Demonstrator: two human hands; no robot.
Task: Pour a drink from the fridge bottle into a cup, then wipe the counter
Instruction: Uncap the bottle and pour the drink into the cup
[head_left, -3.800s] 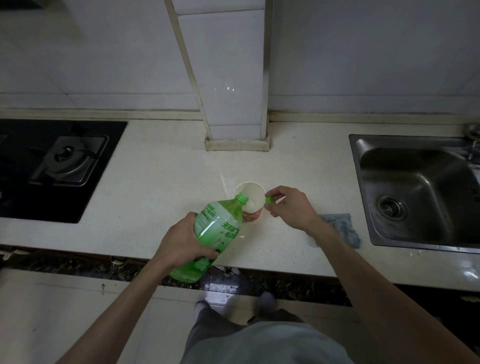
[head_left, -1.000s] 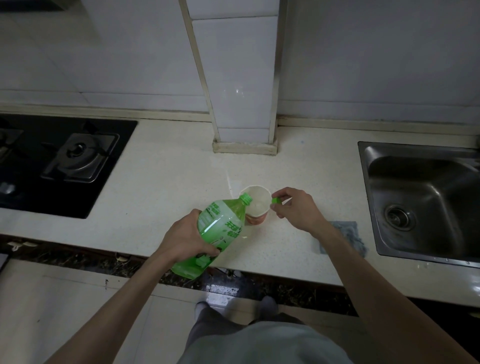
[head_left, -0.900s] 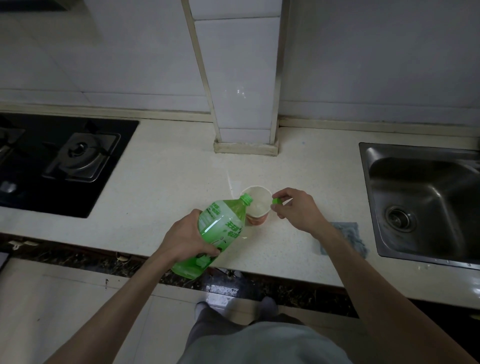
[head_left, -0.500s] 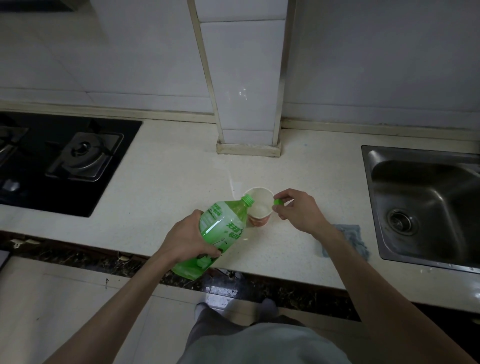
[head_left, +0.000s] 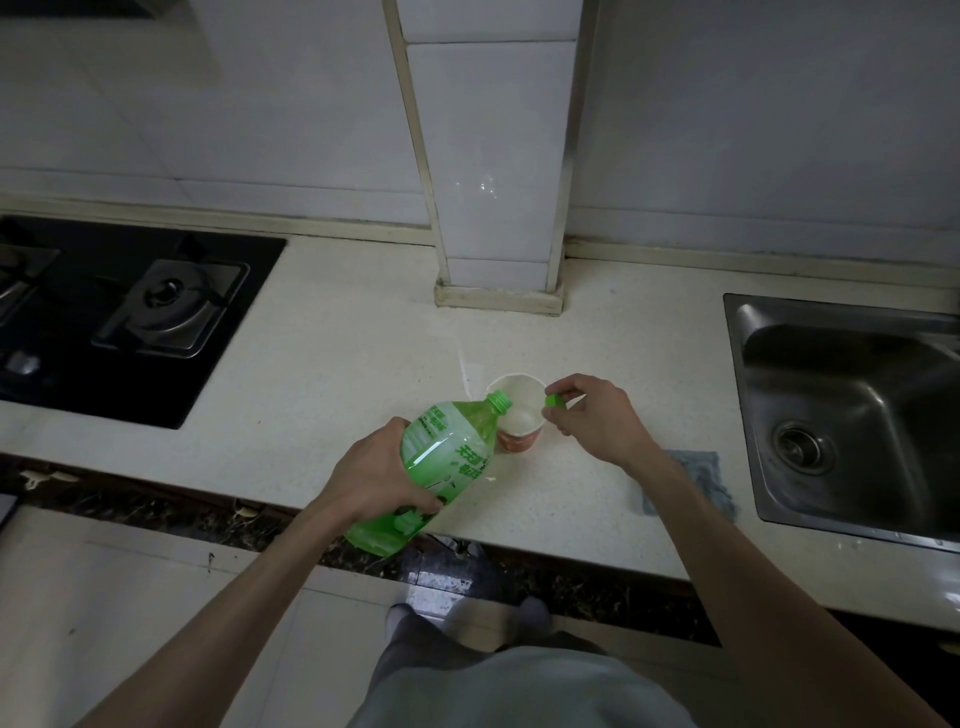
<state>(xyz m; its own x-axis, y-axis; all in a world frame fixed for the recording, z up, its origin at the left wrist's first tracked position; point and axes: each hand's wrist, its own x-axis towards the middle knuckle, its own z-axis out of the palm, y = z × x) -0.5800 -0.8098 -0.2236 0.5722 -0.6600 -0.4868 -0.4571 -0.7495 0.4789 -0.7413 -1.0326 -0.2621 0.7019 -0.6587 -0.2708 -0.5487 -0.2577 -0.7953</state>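
The left hand (head_left: 376, 480) is wrapped round the tilted bottle (head_left: 452, 452). The bottle's mouth is over the cup (head_left: 519, 395), just past the grip, and any stream is too faint to see. The right hand (head_left: 597, 423) pinches the cap (head_left: 555, 399) beside the cup's rim. Its forearm hides part of the cloth (head_left: 701, 478).

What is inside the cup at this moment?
The cup shows a white inner wall and a pale pool low down, probably drink. The tilted bottle, gripped by the left hand, has its mouth over the rim and covers the near-left inside.
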